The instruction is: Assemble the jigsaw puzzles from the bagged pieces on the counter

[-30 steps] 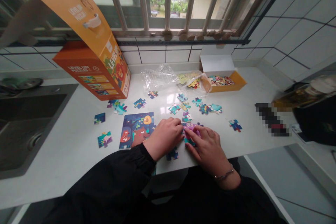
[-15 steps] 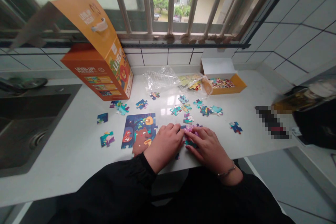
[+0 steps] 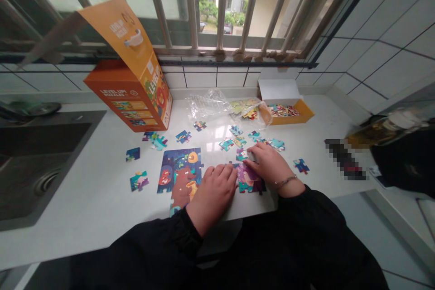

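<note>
On the pale counter [image 3: 102,199], resting the left hand [image 3: 215,194] palm-down, fingers together, with the bear section [image 3: 183,176] at its ten o'clock and the purple section [image 3: 248,177] at its two; cannot tell if gripping anything. Cupping the right hand [image 3: 270,163], thumb and forefinger slightly parted, just beside a white-and-teal piece [image 3: 241,155] at its ten o'clock; cannot tell whether pinching it.

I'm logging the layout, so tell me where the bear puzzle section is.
In the head view, the bear puzzle section lies left of centre on the counter, just left of the left hand.
</note>
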The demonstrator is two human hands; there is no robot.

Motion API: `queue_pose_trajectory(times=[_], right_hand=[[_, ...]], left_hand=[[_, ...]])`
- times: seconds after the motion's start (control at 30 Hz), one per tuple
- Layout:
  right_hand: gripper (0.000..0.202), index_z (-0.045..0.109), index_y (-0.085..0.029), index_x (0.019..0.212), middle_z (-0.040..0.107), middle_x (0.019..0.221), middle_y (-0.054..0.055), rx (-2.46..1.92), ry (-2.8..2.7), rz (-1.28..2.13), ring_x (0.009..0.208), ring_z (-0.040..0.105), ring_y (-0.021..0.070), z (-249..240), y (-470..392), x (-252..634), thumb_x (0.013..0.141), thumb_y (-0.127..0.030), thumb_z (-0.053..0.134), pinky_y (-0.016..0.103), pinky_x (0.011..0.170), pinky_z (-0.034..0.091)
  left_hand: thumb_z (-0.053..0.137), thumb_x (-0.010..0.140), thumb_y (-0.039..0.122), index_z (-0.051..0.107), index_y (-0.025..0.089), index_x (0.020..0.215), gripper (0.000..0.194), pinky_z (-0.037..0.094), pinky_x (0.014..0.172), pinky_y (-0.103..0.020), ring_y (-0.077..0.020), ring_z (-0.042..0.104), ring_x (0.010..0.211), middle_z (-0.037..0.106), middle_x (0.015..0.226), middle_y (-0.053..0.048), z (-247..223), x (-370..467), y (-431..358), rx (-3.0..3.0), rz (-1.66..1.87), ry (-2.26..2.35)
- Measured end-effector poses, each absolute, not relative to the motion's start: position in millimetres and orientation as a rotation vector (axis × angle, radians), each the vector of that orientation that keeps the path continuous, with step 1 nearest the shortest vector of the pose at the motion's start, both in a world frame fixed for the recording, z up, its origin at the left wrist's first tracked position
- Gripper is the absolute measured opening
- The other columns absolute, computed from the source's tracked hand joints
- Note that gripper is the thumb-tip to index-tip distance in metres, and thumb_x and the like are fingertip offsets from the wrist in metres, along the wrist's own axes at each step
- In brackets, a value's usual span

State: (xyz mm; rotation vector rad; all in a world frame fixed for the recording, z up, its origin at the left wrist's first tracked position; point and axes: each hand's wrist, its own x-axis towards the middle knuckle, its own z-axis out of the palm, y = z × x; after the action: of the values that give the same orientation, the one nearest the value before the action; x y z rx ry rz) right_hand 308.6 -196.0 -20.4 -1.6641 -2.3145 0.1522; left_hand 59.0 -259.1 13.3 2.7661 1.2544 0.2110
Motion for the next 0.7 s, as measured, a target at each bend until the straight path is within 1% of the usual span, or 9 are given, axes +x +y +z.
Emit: queue_pose_trajectory(times=[0.03, 0.13, 0.23, 0.3, 0.37, 0.43, 0.47, 0.6, 0.7], right_hand=[[0.024, 0.075, -0.02, 0.115, 0.072, 0.114, 0.011, -1.67, -2.31, 0.162, 0.109, 0.068, 0.0275, -21.0, -194.6, 306.5, 0.096, -0.036, 0.08, 0.04, 0.1, 0.054], [0.024, 0.073, -0.02, 0.112, 0.071, 0.113, 0.01, -1.676, -2.265, 0.188, 0.11, 0.067, 0.0272, -22.3, -192.8, 303.8, 0.095, -0.034, 0.083, 0.04, 0.099, 0.053], [0.026, 0.071, -0.019, 0.109, 0.071, 0.112, 0.01, -1.662, -2.225, 0.233, 0.109, 0.067, 0.0272, -21.1, -191.0, 304.4, 0.091, -0.032, 0.085, 0.039, 0.097, 0.052], [0.027, 0.068, -0.021, 0.105, 0.072, 0.107, 0.007, -1.683, -2.155, 0.317, 0.099, 0.067, 0.0244, -18.6, -189.9, 303.1, 0.088, -0.031, 0.086, 0.035, 0.088, 0.052], [0.023, 0.065, -0.023, 0.099, 0.072, 0.094, 0.002, -1.72, -2.04, 0.453, 0.083, 0.066, 0.0201, -15.5, -190.0, 299.3, 0.088, -0.033, 0.083, 0.031, 0.076, 0.049], [0.019, 0.063, -0.024, 0.093, 0.069, 0.081, -0.002, -1.723, -1.918, 0.57, 0.071, 0.063, 0.0178, -12.7, -192.1, 295.1, 0.091, -0.036, 0.078, 0.03, 0.068, 0.045], [0.019, 0.063, -0.024, 0.091, 0.067, 0.078, -0.002, -1.703, -1.861, 0.607, 0.07, 0.062, 0.0177, -11.7, -194.1, 294.1, 0.092, -0.038, 0.076, 0.029, 0.067, 0.044], [0.024, 0.065, -0.024, 0.1, 0.072, 0.082, 0.0, -1.647, -1.619, 0.73, 0.074, 0.067, 0.0196, -12.2, -207.7, 310.2, 0.093, -0.047, 0.071, 0.03, 0.07, 0.049], [0.025, 0.068, -0.023, 0.102, 0.074, 0.079, 0.002, -1.84, -1.57, 0.772, 0.072, 0.069, 0.0212, -13.2, -218.9, 343.2, 0.092, -0.046, 0.067, 0.031, 0.069, 0.049]], left_hand=[[0.049, 0.112, 0.029, 0.062, 0.018, 0.138, 0.031, 0.051, 0.104, -0.054, -0.0348, 0.062, 0.126, 0.067, 0.142, -0.017, 12.3, 55.8, -267.7, 2.755, 0.246, 1.269], [0.054, 0.11, 0.03, 0.068, 0.017, 0.127, 0.026, 0.054, 0.105, -0.055, -0.0351, 0.066, 0.122, 0.072, 0.133, -0.015, 3.3, 45.2, -298.9, 2.722, 0.29, 1.261], [0.06, 0.107, 0.033, 0.069, 0.014, 0.129, 0.03, 0.059, 0.102, -0.053, -0.0342, 0.07, 0.116, 0.076, 0.13, -0.016, -14.6, 36.4, -327.3, 2.763, 0.405, 1.174], [0.059, 0.107, 0.031, 0.069, 0.012, 0.132, 0.033, 0.061, 0.101, -0.051, -0.0331, 0.071, 0.117, 0.075, 0.136, -0.016, -26.8, 32.0, -339.2, 2.828, 0.523, 1.135], [0.055, 0.108, 0.025, 0.068, 0.011, 0.133, 0.031, 0.063, 0.099, -0.047, -0.0307, 0.073, 0.117, 0.075, 0.138, -0.015, -34.3, 28.3, -345.0, 2.887, 0.646, 1.092], [0.049, 0.11, 0.016, 0.069, 0.012, 0.132, 0.03, 0.064, 0.096, -0.043, -0.0271, 0.074, 0.114, 0.077, 0.134, -0.012, -35.3, 24.9, -346.4, 2.917, 0.739, 1.034], [0.046, 0.11, 0.013, 0.069, 0.014, 0.131, 0.031, 0.065, 0.095, -0.041, -0.0254, 0.074, 0.111, 0.078, 0.132, -0.011, -33.7, 23.5, -346.3, 2.92, 0.769, 1.005], [0.042, 0.112, 0.011, 0.071, 0.015, 0.121, 0.031, 0.066, 0.089, -0.035, -0.0216, 0.075, 0.1, 0.08, 0.117, -0.009, -23.6, 19.6, -345.1, 2.909, 0.803, 0.916], [0.044, 0.111, 0.01, 0.072, 0.013, 0.117, 0.028, 0.066, 0.085, -0.033, -0.021, 0.075, 0.095, 0.079, 0.112, -0.01, -17.5, 18.9, -343.6, 2.928, 0.824, 0.856]])
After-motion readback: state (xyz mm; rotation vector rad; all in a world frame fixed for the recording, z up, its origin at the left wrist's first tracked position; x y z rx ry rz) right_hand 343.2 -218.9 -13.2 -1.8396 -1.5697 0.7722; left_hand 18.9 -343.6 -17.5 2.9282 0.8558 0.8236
